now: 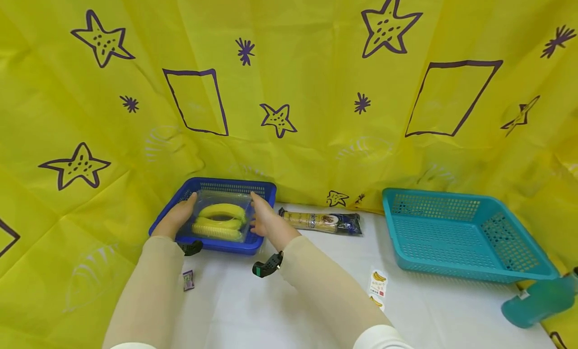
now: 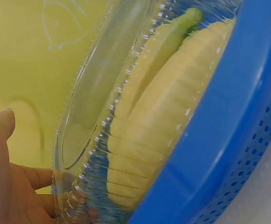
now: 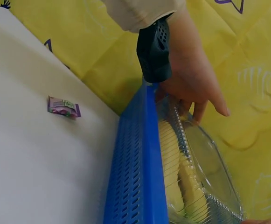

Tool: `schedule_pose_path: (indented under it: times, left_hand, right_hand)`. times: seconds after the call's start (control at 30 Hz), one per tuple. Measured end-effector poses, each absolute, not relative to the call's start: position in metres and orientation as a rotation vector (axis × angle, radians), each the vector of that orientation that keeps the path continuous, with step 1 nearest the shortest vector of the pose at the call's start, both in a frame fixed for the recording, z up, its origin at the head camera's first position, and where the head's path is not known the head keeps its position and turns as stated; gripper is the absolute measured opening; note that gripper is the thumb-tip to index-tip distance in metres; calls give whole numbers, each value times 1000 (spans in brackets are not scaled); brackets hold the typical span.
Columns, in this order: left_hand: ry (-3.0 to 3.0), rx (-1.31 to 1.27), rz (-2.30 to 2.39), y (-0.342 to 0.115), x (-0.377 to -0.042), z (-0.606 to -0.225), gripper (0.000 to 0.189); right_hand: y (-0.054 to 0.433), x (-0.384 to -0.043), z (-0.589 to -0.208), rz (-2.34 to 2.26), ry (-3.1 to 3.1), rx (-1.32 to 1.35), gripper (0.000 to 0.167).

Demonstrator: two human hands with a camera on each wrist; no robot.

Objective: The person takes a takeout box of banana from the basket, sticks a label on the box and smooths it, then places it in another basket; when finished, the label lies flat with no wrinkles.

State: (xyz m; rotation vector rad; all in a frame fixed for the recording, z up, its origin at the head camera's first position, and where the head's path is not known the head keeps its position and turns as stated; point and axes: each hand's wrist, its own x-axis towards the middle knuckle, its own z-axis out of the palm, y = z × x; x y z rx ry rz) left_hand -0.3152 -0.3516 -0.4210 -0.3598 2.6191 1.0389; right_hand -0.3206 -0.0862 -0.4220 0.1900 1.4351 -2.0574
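Note:
In the head view, a clear plastic box [image 1: 223, 192] with yellow bananas [image 1: 221, 210] inside lies within the blue basket [image 1: 195, 182]. My left hand [image 1: 176, 219] is at the box's left side. On the opposite side my right hand [image 1: 269, 219] has its fingers against the box edge. The left wrist view shows the left hand [image 2: 14, 182] with its thumb free and its other fingers at the ribbed plastic. In the right wrist view the left hand [image 3: 191, 70] reaches down to the box, while only a bit of the right hand [image 3: 266, 220] shows at the bottom corner.
A pack of noodles [image 1: 322, 221] lies right of the blue basket. Further right stands a teal basket [image 1: 456, 276], with a teal bottle [image 1: 537, 301] at its near corner. A small purple wrapped candy [image 1: 188, 280] and a banana-printed card [image 1: 377, 284] lie on the white table [image 1: 235, 309].

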Motion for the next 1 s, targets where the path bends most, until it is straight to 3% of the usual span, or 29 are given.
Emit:
schedule_pose_path:
  times: [1.0]
  left_hand:
    - [2788,-196,1056,-324,-305,-390,107]
  right_hand:
    - [-33,-313,-397,-2065,1556,-106,68]
